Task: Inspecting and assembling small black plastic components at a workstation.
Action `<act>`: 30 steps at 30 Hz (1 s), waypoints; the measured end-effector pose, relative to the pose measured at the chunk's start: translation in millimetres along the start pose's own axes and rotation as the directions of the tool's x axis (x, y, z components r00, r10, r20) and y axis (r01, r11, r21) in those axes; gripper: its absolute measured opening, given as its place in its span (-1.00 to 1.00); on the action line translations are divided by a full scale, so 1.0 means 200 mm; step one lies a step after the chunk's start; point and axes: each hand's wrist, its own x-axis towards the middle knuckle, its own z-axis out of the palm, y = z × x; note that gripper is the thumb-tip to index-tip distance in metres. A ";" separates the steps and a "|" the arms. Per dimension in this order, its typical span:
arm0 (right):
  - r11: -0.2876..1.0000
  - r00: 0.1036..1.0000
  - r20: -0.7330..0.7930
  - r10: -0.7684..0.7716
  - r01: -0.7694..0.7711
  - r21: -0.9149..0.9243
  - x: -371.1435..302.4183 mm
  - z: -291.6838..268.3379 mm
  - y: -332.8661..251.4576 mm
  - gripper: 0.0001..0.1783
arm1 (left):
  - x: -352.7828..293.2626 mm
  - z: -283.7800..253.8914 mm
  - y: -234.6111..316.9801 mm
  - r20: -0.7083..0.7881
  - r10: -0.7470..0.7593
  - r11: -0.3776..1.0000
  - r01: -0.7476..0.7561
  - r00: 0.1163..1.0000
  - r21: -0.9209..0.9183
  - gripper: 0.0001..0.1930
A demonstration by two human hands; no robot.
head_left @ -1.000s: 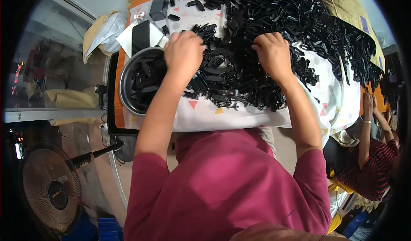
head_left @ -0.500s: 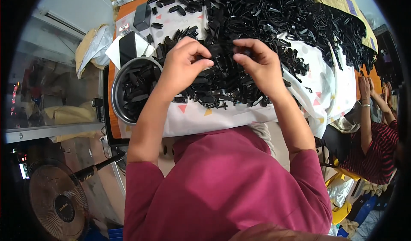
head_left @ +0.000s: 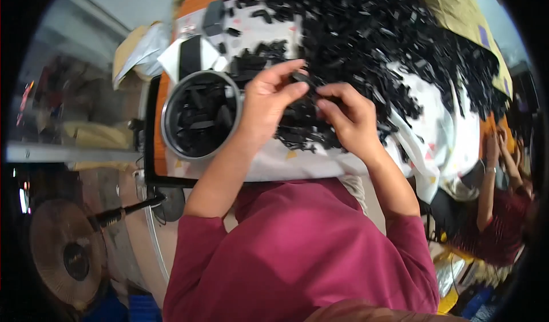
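Note:
My left hand (head_left: 270, 100) pinches a small black plastic piece (head_left: 300, 78) between thumb and fingertips, above the near edge of a large pile of similar black pieces (head_left: 366, 28). Close on its right, my right hand (head_left: 353, 116) has thumb and forefinger drawn together. Something dark seems to lie at its fingertips, but blur and the black pile behind hide what it is. Beside my left forearm stands a round metal bowl (head_left: 166, 116) with many black pieces inside.
The pile lies on a white patterned cloth (head_left: 337, 163) over an orange table (head_left: 160, 157). Left of it are a black phone (head_left: 190, 57) and a grey box (head_left: 214, 17). A fan (head_left: 74, 259) stands at lower left. Another person's hand (head_left: 492, 150) is at the right.
My hands have come closer together, the left moving right and the right slightly down. A black piece now shows in my left fingertips. The whole view has shifted and blurred.

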 end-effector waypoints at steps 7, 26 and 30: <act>0.996 0.989 0.125 -0.074 0.068 0.054 0.25 0.07 -0.30 -0.49 | -0.04 -0.06 -0.06 -0.113 -0.230 0.911 0.173 0.967 -0.375 -0.66; 0.903 0.597 -0.784 -0.170 0.413 0.118 0.06 -1.07 -0.23 -0.69 | -0.01 0.03 0.03 -0.022 0.270 0.963 -0.270 0.963 0.001 -0.46; 0.969 0.969 -0.224 -0.103 0.047 -0.242 -0.03 -0.40 -0.32 -0.76 | -0.03 0.10 -0.02 0.098 0.230 0.971 -0.236 0.968 0.050 -0.64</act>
